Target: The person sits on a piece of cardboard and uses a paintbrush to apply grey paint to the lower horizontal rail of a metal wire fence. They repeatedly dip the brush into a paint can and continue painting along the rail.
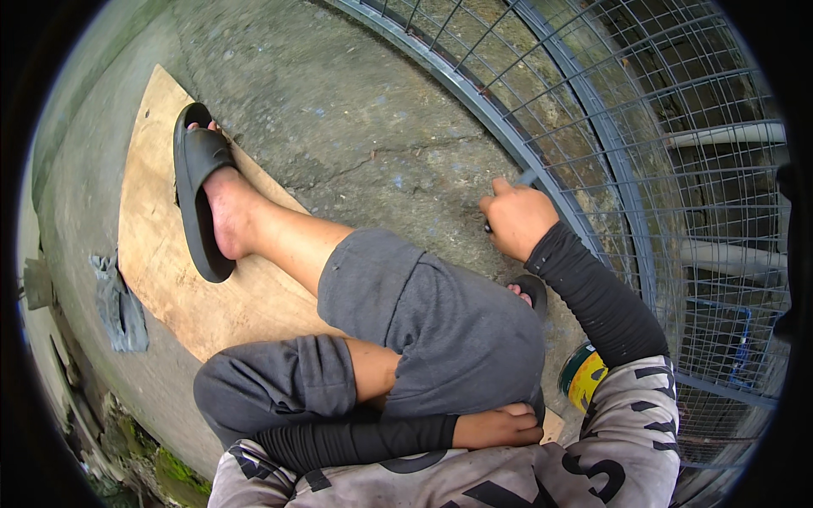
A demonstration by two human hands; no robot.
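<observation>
Two hands: both are bare, with black sleeves on the arms.
Right hand (518, 218): it is curled tight around a brush (527, 178), and only the tip and a bit of dark handle show.
Brush: its blue-gray tip is right at the metal frame (483, 108). I cannot tell if they touch.
Frame: it is blue-gray and holds wire mesh (711, 76).
Left hand (500, 426): it lies low by the gray shorts (461, 330), with its fingers bent. I cannot tell if it has hold of anything.
Can (583, 378): it is round, green and yellow, and sits beside the right arm, which hides part of it.
Plywood (161, 288): it lies flat on the concrete floor (381, 102), with one black slide sandal (203, 195) on top.
Gray scrap (120, 305): it is crumpled and lies near the plywood.
</observation>
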